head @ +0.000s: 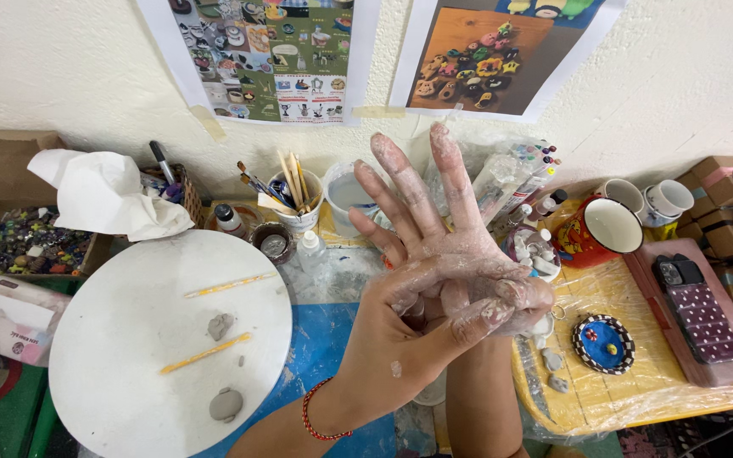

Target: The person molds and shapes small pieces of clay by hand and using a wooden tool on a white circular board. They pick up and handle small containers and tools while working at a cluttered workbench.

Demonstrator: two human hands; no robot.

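Clay-smeared fingers of the right hand are spreading wide open, pointing upward, while the left hand is wrapping around its palm, gripping it. Below-left, clay lumps and yellow sticks are lying on a white round board.

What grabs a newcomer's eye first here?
Dead centre, the two clay-smeared hands: the left hand, with a red bracelet at its wrist, grips the right hand, whose fingers are spread upward. At left lies a round white board with grey clay lumps and yellow sticks. At right stands a red painted mug on a yellow table.
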